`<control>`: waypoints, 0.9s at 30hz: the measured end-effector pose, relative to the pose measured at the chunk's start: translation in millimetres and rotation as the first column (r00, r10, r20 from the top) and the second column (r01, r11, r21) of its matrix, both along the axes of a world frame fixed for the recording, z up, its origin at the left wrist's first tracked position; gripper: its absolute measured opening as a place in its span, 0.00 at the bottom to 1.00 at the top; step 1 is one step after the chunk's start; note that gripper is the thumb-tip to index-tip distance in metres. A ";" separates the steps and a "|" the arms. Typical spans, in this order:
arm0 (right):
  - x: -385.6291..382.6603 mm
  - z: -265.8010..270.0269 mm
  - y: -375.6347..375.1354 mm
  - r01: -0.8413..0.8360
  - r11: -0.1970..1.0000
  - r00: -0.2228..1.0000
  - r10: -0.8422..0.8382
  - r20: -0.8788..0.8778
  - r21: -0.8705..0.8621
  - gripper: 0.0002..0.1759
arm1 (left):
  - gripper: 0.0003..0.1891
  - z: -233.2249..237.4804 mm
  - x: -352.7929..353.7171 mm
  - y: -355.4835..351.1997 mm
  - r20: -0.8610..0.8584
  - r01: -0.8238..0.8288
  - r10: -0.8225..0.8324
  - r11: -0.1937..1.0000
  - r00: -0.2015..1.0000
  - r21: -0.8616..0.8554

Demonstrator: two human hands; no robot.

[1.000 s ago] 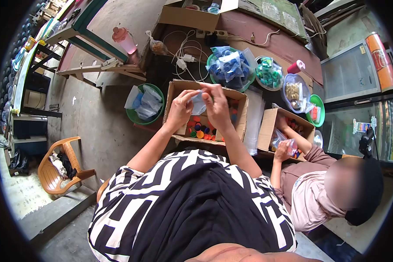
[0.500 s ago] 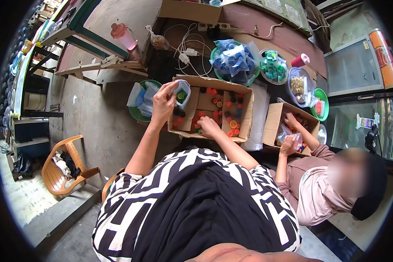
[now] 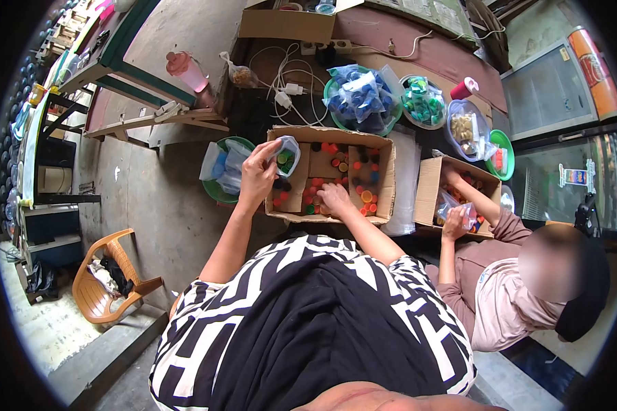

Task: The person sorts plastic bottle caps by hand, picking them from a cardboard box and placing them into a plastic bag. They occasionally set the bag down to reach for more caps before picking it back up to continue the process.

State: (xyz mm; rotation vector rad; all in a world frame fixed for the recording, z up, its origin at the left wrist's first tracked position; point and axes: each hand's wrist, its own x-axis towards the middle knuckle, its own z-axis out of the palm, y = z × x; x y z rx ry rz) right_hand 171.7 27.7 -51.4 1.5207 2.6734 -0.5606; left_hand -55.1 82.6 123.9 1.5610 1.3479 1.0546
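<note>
A cardboard box [image 3: 389,175] in front of me holds red, orange, black and green caps [image 3: 367,196]. At its left side, my left hand [image 3: 259,171] is closed on the rim of a clear plastic bag [image 3: 289,152] with green caps inside. My right hand [image 3: 334,198] is down in the box among the red caps near its front wall, palm down. Its fingertips point into the caps, and whether they grip one is hidden.
Left of the box stands a green basin [image 3: 216,188] with plastic bags. Behind are a basin of blue bagged caps [image 3: 363,96], a bowl of green ones [image 3: 423,103] and white cables [image 3: 291,89]. At right a co-worker [image 3: 459,274] reaches into another box [image 3: 428,195].
My right hand has shifted slightly within the box and its fingers are more spread over the caps. The whole view has tilted a little. My left hand still holds the bag.
</note>
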 end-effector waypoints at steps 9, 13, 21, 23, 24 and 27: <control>-15.3 12.5 2.7 0.033 0.981 0.988 -0.060 -0.139 -0.194 0.16 | 0.21 -1.0 8.8 4.7 -0.023 0.056 -0.055 0.998 0.998 0.037; -32.5 5.6 1.9 0.026 0.983 1.000 -0.026 0.002 -0.183 0.19 | 0.21 1.5 8.8 5.0 -0.034 0.076 -0.075 0.997 0.997 0.027; -9.4 -10.5 3.3 0.166 0.953 0.974 -0.199 -0.110 -0.252 0.12 | 0.21 0.8 0.0 -0.7 -0.017 0.083 -0.083 0.997 0.996 0.000; -10.2 -1.4 4.5 0.187 0.935 0.962 -0.236 -0.135 -0.300 0.16 | 0.21 0.8 -0.6 -1.8 -0.018 0.083 -0.083 0.996 0.996 -0.012; -13.3 1.8 4.4 0.189 0.935 0.962 -0.238 -0.135 -0.300 0.16 | 0.21 1.3 -0.2 -2.2 -0.022 0.085 -0.085 0.996 0.996 -0.013; -32.5 6.0 6.3 0.161 0.920 0.985 -0.171 0.003 -0.357 0.25 | 0.21 3.9 2.3 -1.0 -0.016 0.094 -0.095 0.995 0.995 -0.010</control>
